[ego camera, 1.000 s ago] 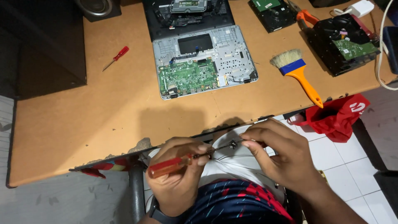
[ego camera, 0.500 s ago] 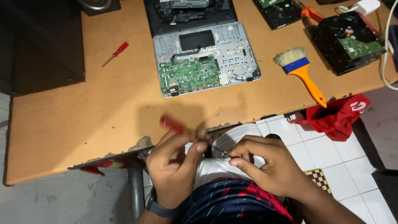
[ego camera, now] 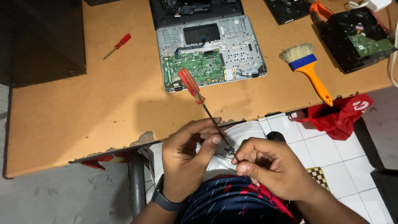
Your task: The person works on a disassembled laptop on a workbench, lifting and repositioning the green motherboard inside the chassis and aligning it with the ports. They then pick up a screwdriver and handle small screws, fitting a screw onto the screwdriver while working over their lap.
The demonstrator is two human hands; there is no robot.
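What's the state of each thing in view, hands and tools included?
Left hand: fingers pinching the screwdriver shaft.
Right hand: fingers closed on a small metal part at the tip.
Red-handled screwdriver: held, tilted, handle up over the table.
Opened laptop: cover off, green board exposed.
Small red screwdriver: lying flat, untouched.
Brush: lying flat.
Hard drive: board side up.
Red bag: crumpled at the table edge.

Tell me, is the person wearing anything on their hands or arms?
Both hands are bare, with no gloves or rings that show. The left hand has a dark wristwatch strapped around its wrist. The right hand has nothing on its wrist, and no sleeves reach either forearm.
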